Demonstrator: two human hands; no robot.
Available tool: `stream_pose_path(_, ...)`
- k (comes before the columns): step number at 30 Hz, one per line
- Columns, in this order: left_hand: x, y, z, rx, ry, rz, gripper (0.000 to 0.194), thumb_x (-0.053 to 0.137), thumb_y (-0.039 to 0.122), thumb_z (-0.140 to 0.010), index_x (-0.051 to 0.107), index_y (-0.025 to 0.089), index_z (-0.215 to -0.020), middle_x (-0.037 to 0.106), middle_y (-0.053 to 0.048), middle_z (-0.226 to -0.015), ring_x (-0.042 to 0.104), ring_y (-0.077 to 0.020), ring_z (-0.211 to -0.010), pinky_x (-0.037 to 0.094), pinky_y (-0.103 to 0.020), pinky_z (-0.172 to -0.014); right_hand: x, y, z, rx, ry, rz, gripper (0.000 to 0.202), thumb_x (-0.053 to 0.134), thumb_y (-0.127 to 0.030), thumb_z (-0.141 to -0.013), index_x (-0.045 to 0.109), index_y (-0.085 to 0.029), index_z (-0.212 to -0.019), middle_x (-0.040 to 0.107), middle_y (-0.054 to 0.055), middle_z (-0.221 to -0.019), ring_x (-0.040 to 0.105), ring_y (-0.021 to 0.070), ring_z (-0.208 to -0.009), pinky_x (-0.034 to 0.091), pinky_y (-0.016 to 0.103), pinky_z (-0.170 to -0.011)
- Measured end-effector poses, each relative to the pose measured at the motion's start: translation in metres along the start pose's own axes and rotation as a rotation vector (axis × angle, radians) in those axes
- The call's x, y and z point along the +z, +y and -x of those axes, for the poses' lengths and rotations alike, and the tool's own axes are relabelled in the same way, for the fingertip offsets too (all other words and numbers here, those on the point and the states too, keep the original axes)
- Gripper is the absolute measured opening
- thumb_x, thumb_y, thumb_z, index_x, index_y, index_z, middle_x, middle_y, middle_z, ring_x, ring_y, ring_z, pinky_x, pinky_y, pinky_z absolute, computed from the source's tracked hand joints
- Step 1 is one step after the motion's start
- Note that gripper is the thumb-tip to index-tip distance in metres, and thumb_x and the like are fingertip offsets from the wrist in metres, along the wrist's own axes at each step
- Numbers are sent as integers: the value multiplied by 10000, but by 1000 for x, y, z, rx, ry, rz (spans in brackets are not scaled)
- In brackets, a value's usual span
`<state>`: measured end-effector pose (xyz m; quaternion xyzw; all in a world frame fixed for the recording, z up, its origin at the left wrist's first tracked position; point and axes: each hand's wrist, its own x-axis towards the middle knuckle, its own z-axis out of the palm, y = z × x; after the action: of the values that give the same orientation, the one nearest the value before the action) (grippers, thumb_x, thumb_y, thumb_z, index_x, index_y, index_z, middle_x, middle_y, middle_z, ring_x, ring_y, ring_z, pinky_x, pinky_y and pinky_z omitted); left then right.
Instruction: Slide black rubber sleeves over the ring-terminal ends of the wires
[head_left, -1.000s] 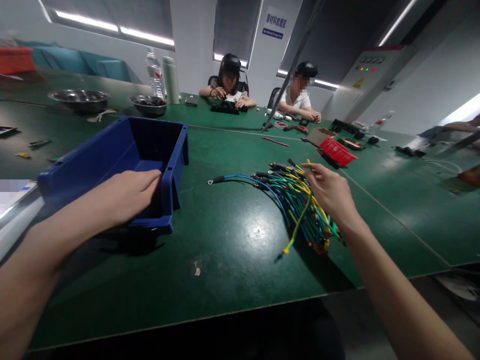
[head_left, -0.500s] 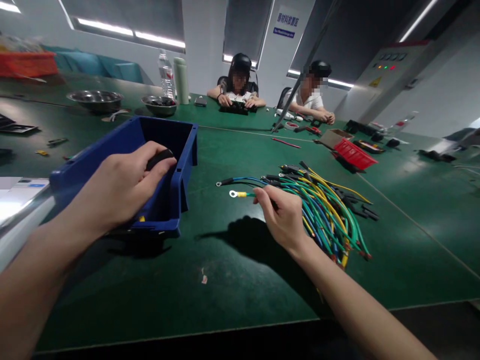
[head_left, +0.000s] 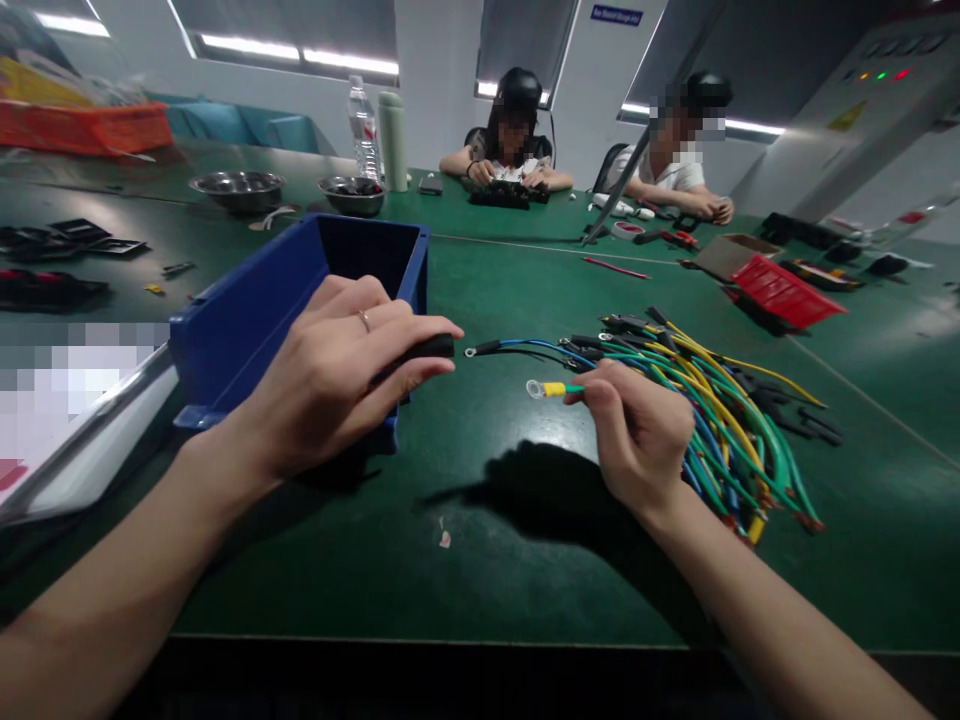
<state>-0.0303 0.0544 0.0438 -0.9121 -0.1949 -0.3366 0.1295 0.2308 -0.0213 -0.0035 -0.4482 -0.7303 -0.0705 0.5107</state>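
Observation:
My left hand (head_left: 352,365) is over the front right part of a blue bin (head_left: 247,310), pinching a short black sleeve (head_left: 435,346) that points right. In my right hand (head_left: 637,430) is a green wire (head_left: 574,389) with a yellow band and a silver ring terminal (head_left: 535,389) at its left end. A gap separates the sleeve from the terminal. Just behind and right of my right hand lies a pile of green, blue and yellow wires (head_left: 720,400). One blue wire with a black sleeve (head_left: 487,347) and a ring end sticks out leftward from it.
Metal bowls (head_left: 238,192), a bottle (head_left: 363,130) and a green flask (head_left: 392,142) stand at the back left. Two people sit across the green table (head_left: 480,590). A red tray (head_left: 787,290) lies at the right. A white object (head_left: 105,440) is at the left edge.
My left hand has moved right, from above the bin's inside towards the terminal, bringing the black sleeve past the bin's right wall. The view has also shifted.

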Motion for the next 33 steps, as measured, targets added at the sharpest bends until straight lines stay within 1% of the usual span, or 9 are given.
stream_pose_path(2, 1, 3, -1, 31, -17, 1, 296, 499, 362, -997, 644, 153, -1148, 674, -47, -822, 549, -207, -761, 387, -366, -766, -1, -2, 2, 1, -10, -88, 237, 438, -212, -997, 618, -165, -849, 523, -1, -679, 451, 65, -578, 341, 227, -552)
stream_pose_path(4, 2, 7, -1, 43, -29, -5, 281, 505, 352, -996, 647, 152, -1134, 670, -44, -807, 552, -204, -759, 396, -365, -771, -3, -4, 2, 2, -23, -152, 204, 432, -191, -994, 615, -171, -906, 494, -2, -692, 437, 69, -595, 340, 233, -563)
stream_pose_path(6, 3, 10, -2, 61, -24, -9, 261, 513, 347, -994, 646, 155, -1112, 672, -40, -796, 555, -198, -753, 403, -359, -768, -3, -5, 0, -11, -58, -141, 172, 454, -170, -984, 615, -172, -926, 498, -4, -699, 435, 66, -591, 336, 229, -555)
stream_pose_path(9, 6, 13, -3, 82, -8, -5, 242, 509, 347, -998, 641, 159, -1074, 680, -35, -786, 552, -191, -741, 407, -355, -767, -2, -5, -4, -54, -94, -57, 145, 486, -159, -973, 619, -169, -916, 518, -6, -696, 437, 60, -572, 323, 221, -527)
stream_pose_path(11, 7, 15, -4, 82, -18, 9, 229, 505, 346, -1000, 634, 167, -1061, 686, -28, -788, 551, -187, -736, 411, -357, -774, 0, -5, -5, -89, -89, -15, 127, 515, -160, -963, 626, -165, -901, 533, -5, -690, 444, 62, -570, 325, 216, -523)
stream_pose_path(16, 10, 17, -3, 91, -52, 50, 185, 520, 341, -995, 629, 193, -1017, 690, -18, -780, 546, -184, -725, 414, -360, -766, 3, -3, -6, -125, -65, -21, 86, 571, -139, -930, 644, -164, -892, 561, 1, -680, 456, 69, -576, 346, 216, -541)
stream_pose_path(22, 12, 16, -3, 95, -72, 54, 187, 531, 321, -990, 617, 156, -1013, 672, -38, -777, 538, -196, -748, 394, -356, -739, 1, -3, -4, -144, -64, -26, 45, 607, -153, -912, 644, -167, -891, 516, -14, -633, 421, 63, -547, 350, 218, -530)
stream_pose_path(28, 13, 16, -2, 83, -83, 50, 149, 517, 320, -995, 605, 206, -1031, 669, -15, -783, 543, -196, -759, 397, -355, -762, 3, -4, -3, -173, -69, 20, 31, 619, -176, -912, 647, -186, -903, 593, -4, -678, 510, 76, -580, 415, 224, -568)
stream_pose_path(33, 17, 17, -1, 134, -64, 76, 206, 537, 321, -986, 627, 139, -1019, 666, -26, -779, 538, -180, -731, 393, -339, -770, 3, -6, -2, -192, -109, -39, 54, 630, -123, -893, 637, -159, -934, 548, -7, -677, 451, 56, -574, 374, 194, -535)
